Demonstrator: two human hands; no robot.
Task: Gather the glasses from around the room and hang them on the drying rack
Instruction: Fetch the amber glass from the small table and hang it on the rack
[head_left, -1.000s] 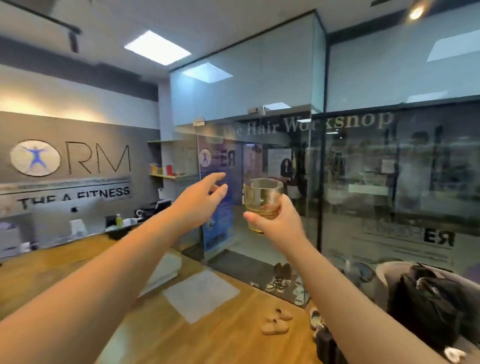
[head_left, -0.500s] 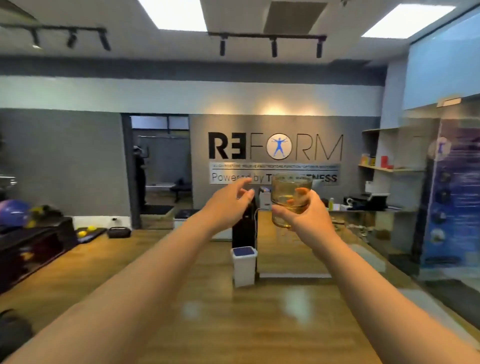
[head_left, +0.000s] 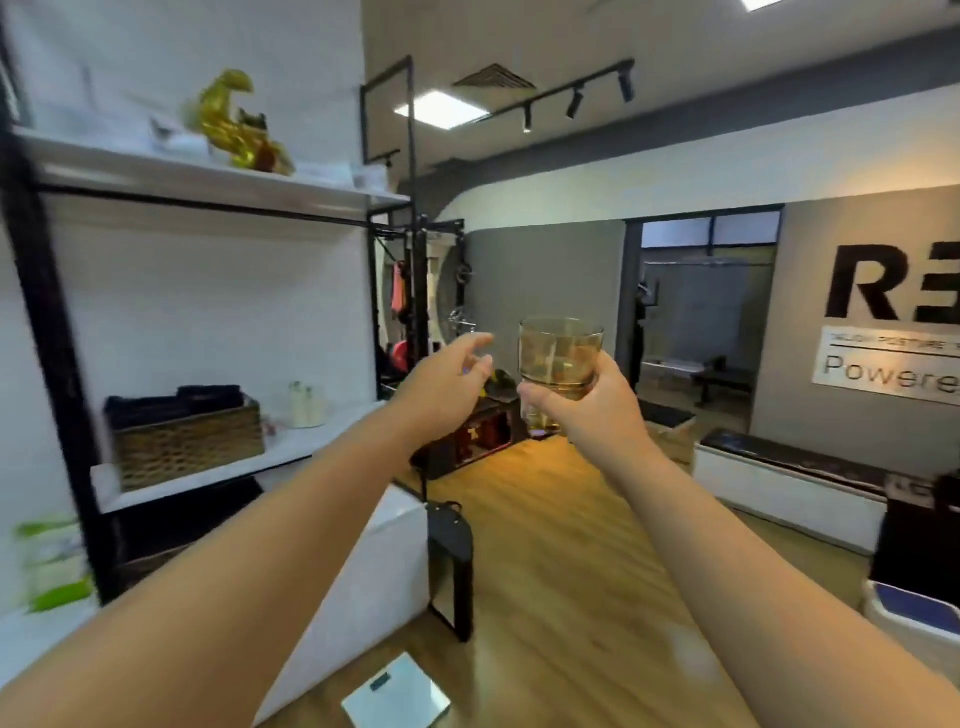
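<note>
A short amber-tinted glass tumbler (head_left: 560, 353) is held upright at arm's length in front of me. My right hand (head_left: 589, 408) grips it around its lower half, thumb on the near side. My left hand (head_left: 445, 387) is stretched out just left of the glass, fingers apart and holding nothing, a small gap away from it. No drying rack shows in this view.
A black-framed shelf unit with white boards (head_left: 223, 182) stands close on the left, carrying a woven basket (head_left: 189, 441) and a gold figure (head_left: 234, 119). A white bench (head_left: 784, 499) lines the right wall. Wooden floor (head_left: 561, 545) runs ahead toward a doorway (head_left: 706, 312).
My view has swung left, from the glass shopfront past the logo wall to the shelf unit. Both arms stayed outstretched and the right hand kept hold of the glass.
</note>
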